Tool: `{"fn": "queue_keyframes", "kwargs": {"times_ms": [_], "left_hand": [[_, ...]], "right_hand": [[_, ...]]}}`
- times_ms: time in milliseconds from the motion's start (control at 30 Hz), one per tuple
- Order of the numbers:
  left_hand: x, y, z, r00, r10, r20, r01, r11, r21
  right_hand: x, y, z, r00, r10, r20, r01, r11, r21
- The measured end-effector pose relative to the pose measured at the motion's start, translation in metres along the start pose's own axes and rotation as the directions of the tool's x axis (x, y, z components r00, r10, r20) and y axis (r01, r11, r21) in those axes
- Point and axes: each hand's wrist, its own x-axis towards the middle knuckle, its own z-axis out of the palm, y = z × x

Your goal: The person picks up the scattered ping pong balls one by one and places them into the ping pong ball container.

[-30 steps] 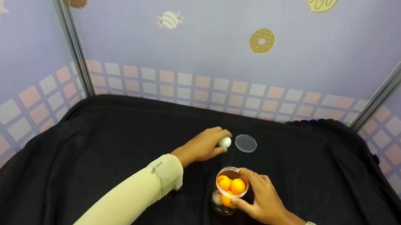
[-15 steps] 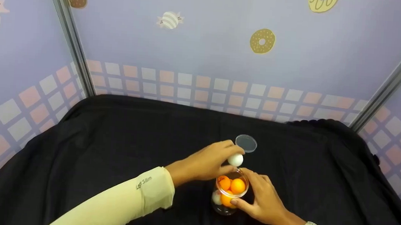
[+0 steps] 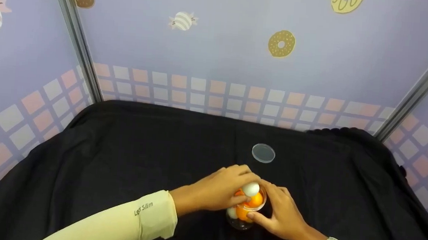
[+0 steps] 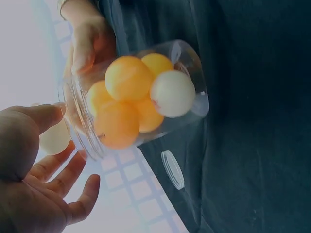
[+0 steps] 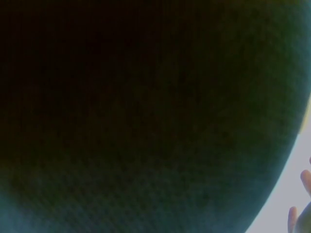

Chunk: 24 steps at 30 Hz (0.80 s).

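Note:
My left hand (image 3: 220,188) pinches a white ping-pong ball (image 3: 251,189) between thumb and fingers, right at the mouth of a clear plastic jar (image 3: 238,224). Curled around the jar's upper right side, my right hand (image 3: 286,215) steadies it on the black cloth. Through the wall in the left wrist view, several orange ping-pong balls (image 4: 129,77) and a white ball (image 4: 173,93) show inside. The left hand partly covers the jar's opening in the head view. A dark, blurred surface fills most of the right wrist view, with only some fingertips at its right edge.
A round clear lid (image 3: 263,153) lies flat on the black cloth (image 3: 152,145) behind the jar. Patterned lilac wall panels (image 3: 226,53) enclose the back and both sides of the table.
The left hand has carried the white ball from beside the lid toward me, to the jar's mouth. The right hand and the jar have stayed in place.

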Motion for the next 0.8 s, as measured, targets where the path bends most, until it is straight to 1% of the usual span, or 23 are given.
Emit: {"fn": "queue_keyframes", "kwargs": {"times_ms": [133, 233, 500, 600, 800], "left_hand": [[-0.004, 0.004, 0.001, 1.000, 0.004, 0.000, -0.004, 1.000, 0.027], [-0.006, 0.004, 0.003, 1.000, -0.012, -0.005, 0.012, 1.000, 0.028], [-0.009, 0.005, 0.009, 0.999, -0.048, -0.019, 0.048, 0.999, -0.012], [-0.009, 0.005, 0.011, 0.998, -0.057, -0.022, 0.056, 0.998, -0.042], [-0.010, 0.004, 0.011, 0.997, -0.067, -0.042, 0.063, 0.994, -0.090]], "right_hand": [[0.000, -0.001, 0.000, 1.000, 0.005, 0.001, -0.005, 1.000, 0.006], [0.000, -0.001, 0.000, 1.000, 0.004, -0.004, -0.004, 1.000, 0.005], [-0.003, 0.000, -0.001, 1.000, 0.010, -0.001, -0.010, 1.000, 0.006], [-0.004, -0.001, -0.001, 1.000, 0.010, -0.005, -0.010, 1.000, 0.005], [-0.003, -0.002, 0.001, 1.000, 0.014, -0.012, -0.014, 1.000, -0.008]]}}
